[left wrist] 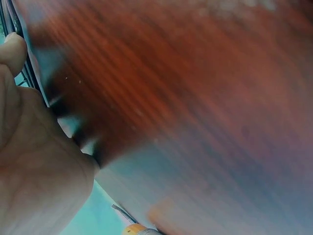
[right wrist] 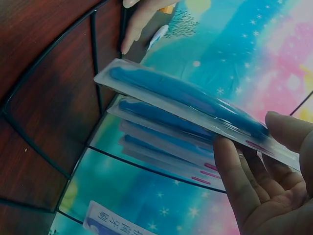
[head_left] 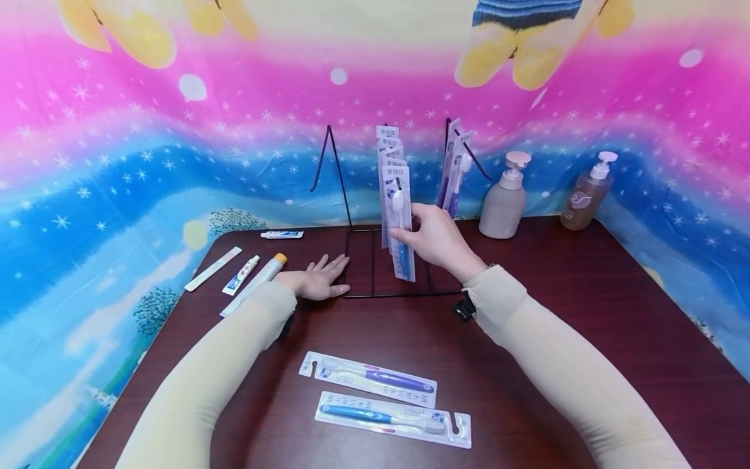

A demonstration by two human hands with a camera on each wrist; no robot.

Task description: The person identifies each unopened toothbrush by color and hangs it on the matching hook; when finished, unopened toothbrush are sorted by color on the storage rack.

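Observation:
My right hand [head_left: 441,238] pinches the front blue toothbrush in its blister pack [head_left: 400,225] between thumb and fingers. Behind that pack, several like it hang in a row on the middle of a black wire rack [head_left: 374,267]. In the right wrist view the held toothbrush pack [right wrist: 181,100] stands apart from the others at its lower end. My left hand [head_left: 315,277] lies palm down on the table, fingers spread, by the left edge of the rack's base. Purple toothbrush packs [head_left: 454,172] hang on the rack's right hook.
A packaged purple toothbrush [head_left: 375,380] and a packaged blue toothbrush [head_left: 389,419] lie at the table's front. Toothpaste tubes [head_left: 240,275] and a narrow pack [head_left: 213,269] lie left. Two pump bottles [head_left: 502,205] stand back right. The rack's left hook [head_left: 329,150] holds nothing.

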